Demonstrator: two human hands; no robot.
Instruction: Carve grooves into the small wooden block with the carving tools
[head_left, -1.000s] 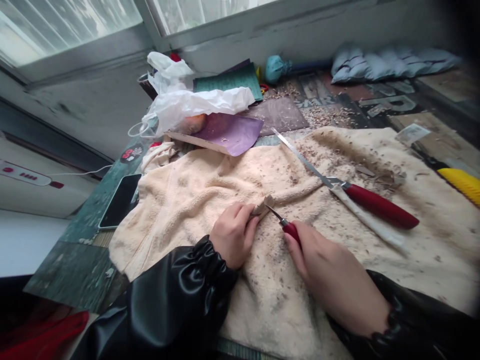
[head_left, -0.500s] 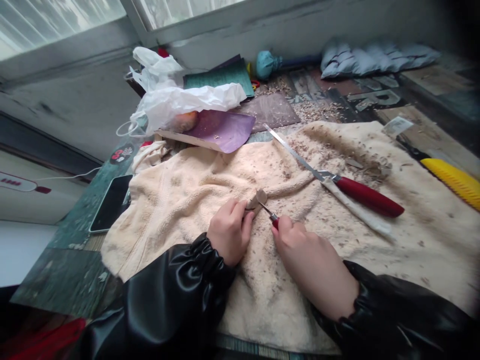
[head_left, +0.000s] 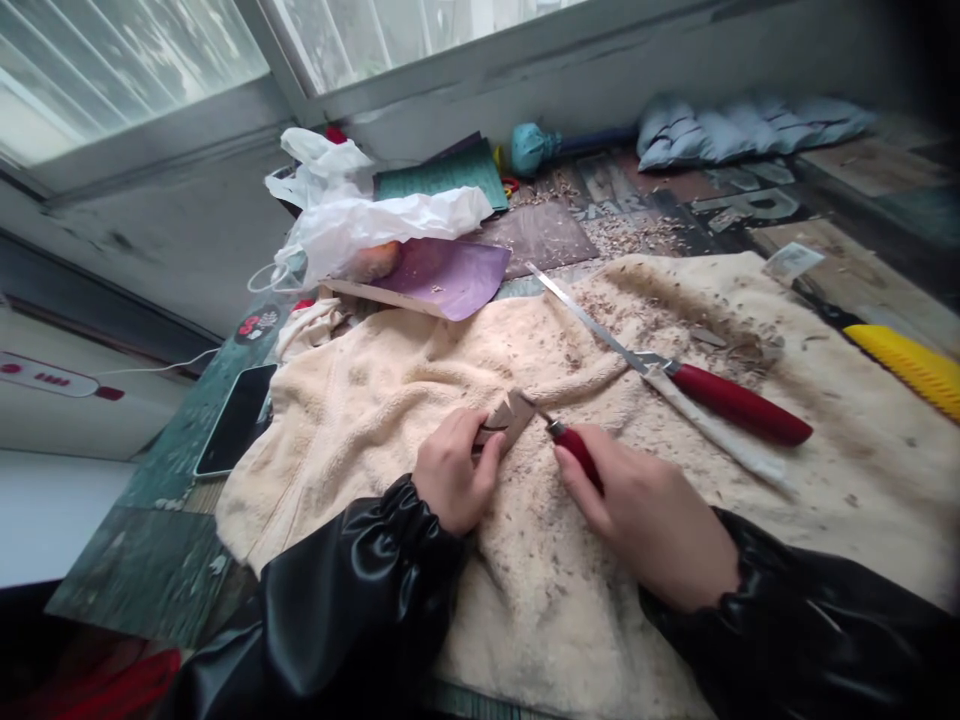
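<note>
Cream, fleecy cloth (head_left: 375, 385) lies rumpled under notched wood (head_left: 516, 420).

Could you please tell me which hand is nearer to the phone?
Left: the left hand is right of the phone, over the cloth; the right hand is farther right, gripping a tool.

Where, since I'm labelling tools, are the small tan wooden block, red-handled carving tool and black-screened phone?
Small tan wooden block (head_left: 516, 420): head view, exposed side.
Red-handled carving tool (head_left: 575, 451): head view, handle.
Black-screened phone (head_left: 238, 420): head view, screen.
</note>
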